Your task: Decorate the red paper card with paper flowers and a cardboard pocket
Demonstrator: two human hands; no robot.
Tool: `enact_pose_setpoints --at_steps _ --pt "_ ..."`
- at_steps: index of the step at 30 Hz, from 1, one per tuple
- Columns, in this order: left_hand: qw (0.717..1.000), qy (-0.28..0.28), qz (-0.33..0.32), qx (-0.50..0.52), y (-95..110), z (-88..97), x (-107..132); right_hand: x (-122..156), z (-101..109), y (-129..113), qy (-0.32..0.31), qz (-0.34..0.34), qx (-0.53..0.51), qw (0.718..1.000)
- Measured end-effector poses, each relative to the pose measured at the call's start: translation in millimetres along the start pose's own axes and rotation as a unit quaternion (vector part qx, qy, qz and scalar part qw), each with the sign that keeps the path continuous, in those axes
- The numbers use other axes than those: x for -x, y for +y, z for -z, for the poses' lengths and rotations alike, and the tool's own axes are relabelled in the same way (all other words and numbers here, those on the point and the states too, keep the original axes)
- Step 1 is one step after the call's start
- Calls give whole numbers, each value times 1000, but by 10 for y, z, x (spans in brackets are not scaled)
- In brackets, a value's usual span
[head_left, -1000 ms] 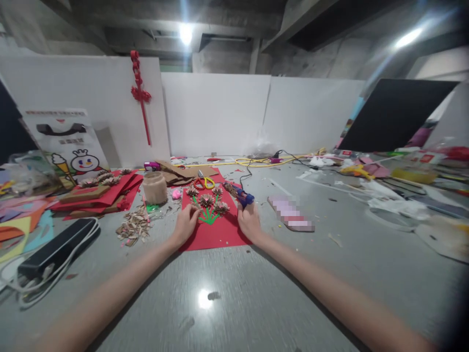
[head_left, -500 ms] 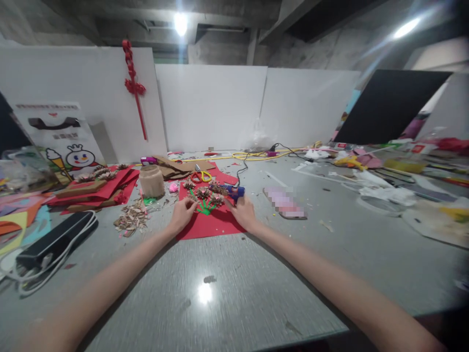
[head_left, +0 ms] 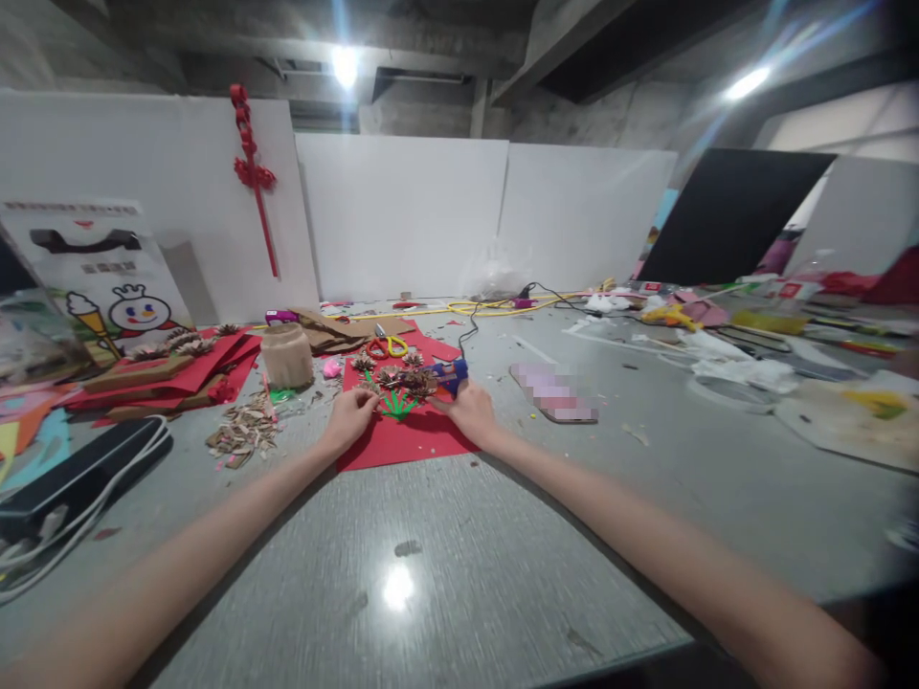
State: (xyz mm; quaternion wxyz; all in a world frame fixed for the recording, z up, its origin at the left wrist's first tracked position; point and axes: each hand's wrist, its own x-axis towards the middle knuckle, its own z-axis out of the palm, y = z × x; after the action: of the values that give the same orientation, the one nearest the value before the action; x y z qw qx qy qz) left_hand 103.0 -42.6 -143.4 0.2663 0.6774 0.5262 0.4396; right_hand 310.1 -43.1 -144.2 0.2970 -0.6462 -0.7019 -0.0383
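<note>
- where the red sheet lies flat on the grey desk, bears brown paper flowers on green stems
- left hand pressed on its left edge, fingers curled, holding nothing
- right hand gripping a blue glue gun beside the flowers
- scissors just behind

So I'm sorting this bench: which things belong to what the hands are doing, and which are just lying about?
In use:
- red card under both hands
- brown paper flowers with green stems
- blue glue gun, by the right hand
- left hand, touching the card

Lying about:
- scissors
- twine roll
- paper scraps
- stacked red sheets
- yellow cable
</note>
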Motion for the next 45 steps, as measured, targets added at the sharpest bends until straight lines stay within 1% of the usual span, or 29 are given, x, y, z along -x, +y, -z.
enact_pose_setpoints --at_steps 3,7,11,17,19,24,28,36,41,45 --pt "999 0 -10 -40 29 15 9 0 7 -7 -3 -3 -3 1000" --pt "998 4 3 -66 45 24 11 1 21 -28 -2 1 -19 1000" --pt "995 3 -8 -95 45 21 3 2 28 -38 -5 10 -22 1000" --pt "998 1 29 -55 49 8 0 6 39 -24 -17 19 -21 999" --pt "998 1 27 -51 58 9 5 7 34 -13 -23 19 -18 999" --pt "997 5 25 -66 79 17 16 1 3 26 -16 50 -20 998" --pt "998 -1 24 -63 77 17 16 -6 4 32 -25 61 -24 998" --pt "998 -3 11 -67 43 11 6 5 38 5 -42 54 -14 998" --pt "997 -12 17 -77 68 15 15 -1 12 27 -40 66 -18 997" --pt "997 -20 18 -67 83 15 22 -8 1 32 -46 62 -10 997"
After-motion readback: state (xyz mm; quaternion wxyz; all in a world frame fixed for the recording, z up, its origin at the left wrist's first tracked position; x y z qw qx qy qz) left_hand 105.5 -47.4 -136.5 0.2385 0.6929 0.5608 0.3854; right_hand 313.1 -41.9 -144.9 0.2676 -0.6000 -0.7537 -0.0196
